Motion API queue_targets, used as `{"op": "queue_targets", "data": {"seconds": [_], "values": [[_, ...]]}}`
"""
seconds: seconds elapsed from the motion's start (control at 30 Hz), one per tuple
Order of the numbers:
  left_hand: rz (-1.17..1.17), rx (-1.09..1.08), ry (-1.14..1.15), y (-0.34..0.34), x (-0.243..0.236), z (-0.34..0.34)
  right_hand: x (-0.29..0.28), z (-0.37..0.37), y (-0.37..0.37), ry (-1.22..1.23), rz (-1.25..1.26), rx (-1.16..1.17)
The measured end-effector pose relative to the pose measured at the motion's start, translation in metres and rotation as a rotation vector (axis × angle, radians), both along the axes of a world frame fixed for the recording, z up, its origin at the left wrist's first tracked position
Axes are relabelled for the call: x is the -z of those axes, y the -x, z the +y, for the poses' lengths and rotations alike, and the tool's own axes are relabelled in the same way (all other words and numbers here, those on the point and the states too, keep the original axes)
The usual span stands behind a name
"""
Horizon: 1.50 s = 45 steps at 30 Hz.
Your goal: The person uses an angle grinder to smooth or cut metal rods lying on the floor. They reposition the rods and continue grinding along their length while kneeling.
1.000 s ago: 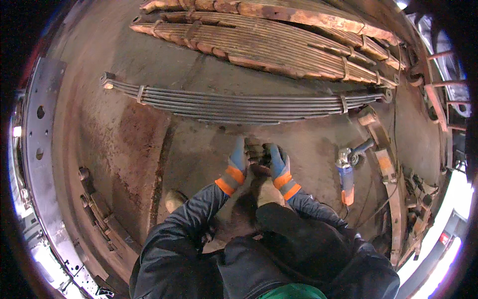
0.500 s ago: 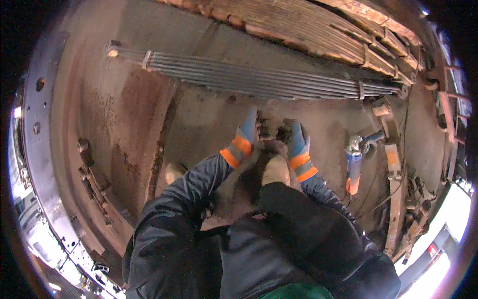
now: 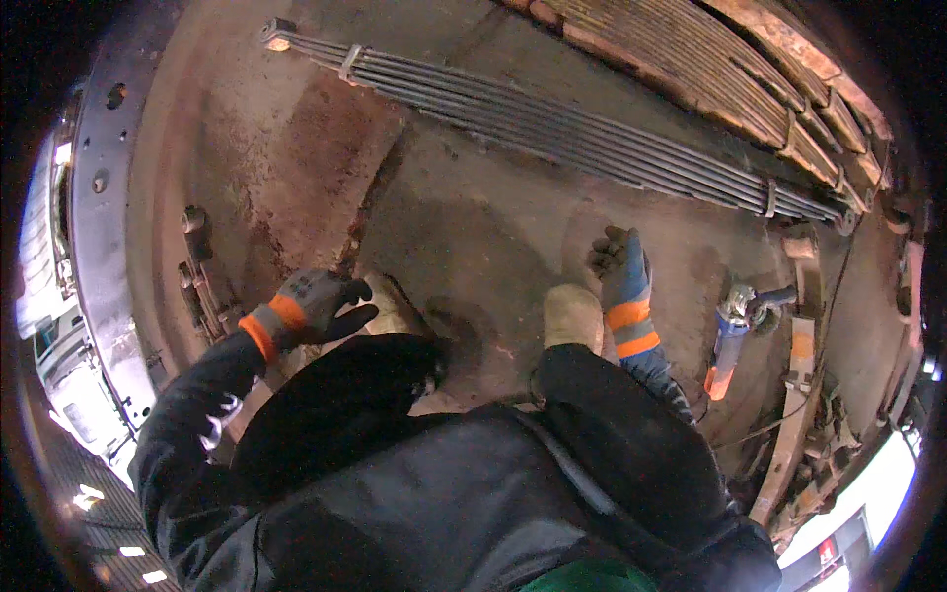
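Note:
My left hand (image 3: 321, 304), in a grey-blue and dark glove with an orange-striped cuff, hovers by my left knee and boot (image 3: 393, 304). Its thumb and fingers are apart with nothing between them. My right hand (image 3: 621, 264), gloved alike, is raised just beyond my right boot (image 3: 572, 316). Its dark fingertips are loosely bent, and I see nothing in them. Ahead of both hands a grey leaf spring (image 3: 552, 128) lies across the floor, bound by a clip near each end; neither hand touches it.
A blue and orange angle grinder (image 3: 730, 340) lies right of my right hand, beside a long rusty leaf (image 3: 797, 365). More stacked leaf springs (image 3: 681, 69) fill the far right. Rusty spring parts (image 3: 200, 271) lie at left, near a steel beam (image 3: 104, 227).
My hands were close together in front of my right boot. The left has swung left and back toward my knee; the right has shifted slightly right. The view has turned somewhat.

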<state>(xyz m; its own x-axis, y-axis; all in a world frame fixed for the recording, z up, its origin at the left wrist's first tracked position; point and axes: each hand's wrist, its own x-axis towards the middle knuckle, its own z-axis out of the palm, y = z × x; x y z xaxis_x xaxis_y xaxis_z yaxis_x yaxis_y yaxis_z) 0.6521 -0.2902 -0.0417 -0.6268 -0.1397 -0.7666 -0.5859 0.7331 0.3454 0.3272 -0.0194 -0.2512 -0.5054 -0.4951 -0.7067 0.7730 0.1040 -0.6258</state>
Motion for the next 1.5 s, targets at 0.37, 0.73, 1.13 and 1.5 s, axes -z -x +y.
{"op": "queue_targets", "data": {"seconds": [0.37,0.73,1.13,1.5], "values": [[0.319,-1.002,-0.408,0.047,0.085,0.044,-0.021,0.007,0.024,0.018,-0.068,0.184],[0.606,-0.775,-0.302,0.102,0.149,0.025,-0.037,-0.003,-0.002,-0.132,0.319,0.236],[0.688,-0.407,-0.266,0.080,0.143,0.019,-0.095,0.003,-0.004,-0.517,0.930,-0.648],[1.019,0.633,-0.005,0.087,0.103,-0.038,-0.192,-0.093,-0.039,-0.307,0.774,-0.669]]}}
